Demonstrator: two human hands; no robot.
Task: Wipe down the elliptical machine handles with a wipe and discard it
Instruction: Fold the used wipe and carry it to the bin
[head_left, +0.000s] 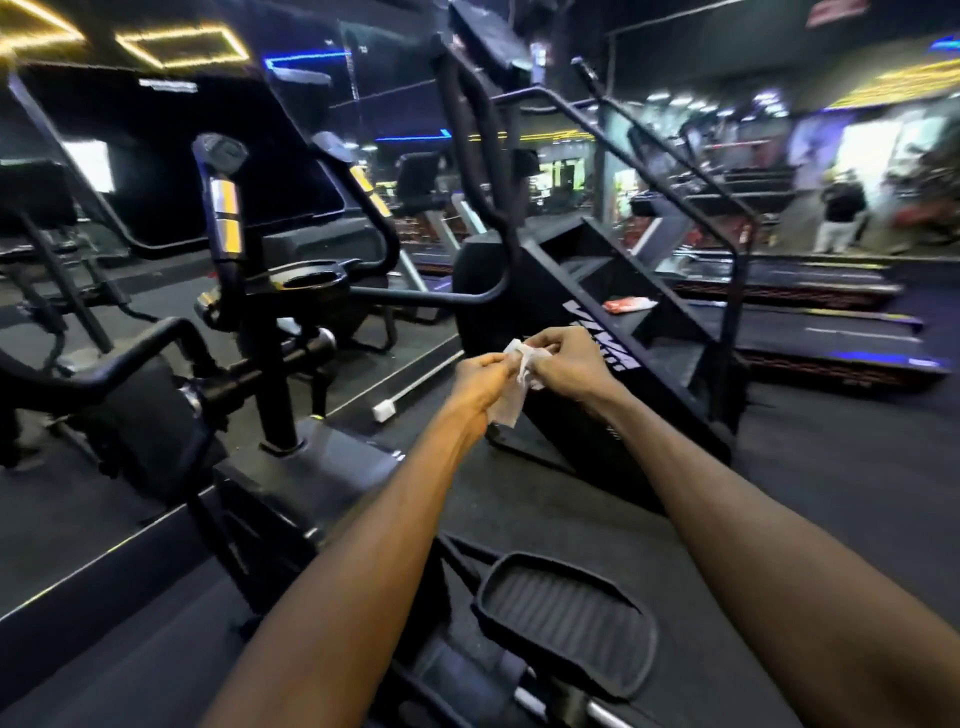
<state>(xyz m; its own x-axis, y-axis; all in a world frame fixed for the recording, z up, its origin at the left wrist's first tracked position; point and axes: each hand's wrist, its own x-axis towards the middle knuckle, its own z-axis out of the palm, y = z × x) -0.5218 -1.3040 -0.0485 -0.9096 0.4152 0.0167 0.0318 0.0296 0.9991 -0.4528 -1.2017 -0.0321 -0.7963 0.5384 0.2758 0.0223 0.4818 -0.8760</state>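
The wipe (522, 382) is held in front of the body, pinched between the left hand (480, 384) and the right hand (569, 364), crumpled at the top and hanging loose below. It is judged to be at the unfolding or refolding stage. The handle (224, 218), to the left of the wipe and well apart from it, is touched by neither hand. Whether it has been wiped cannot be told. Discarding is not yet done; no bin is seen. A pedal (566, 621) lies below the wipe.
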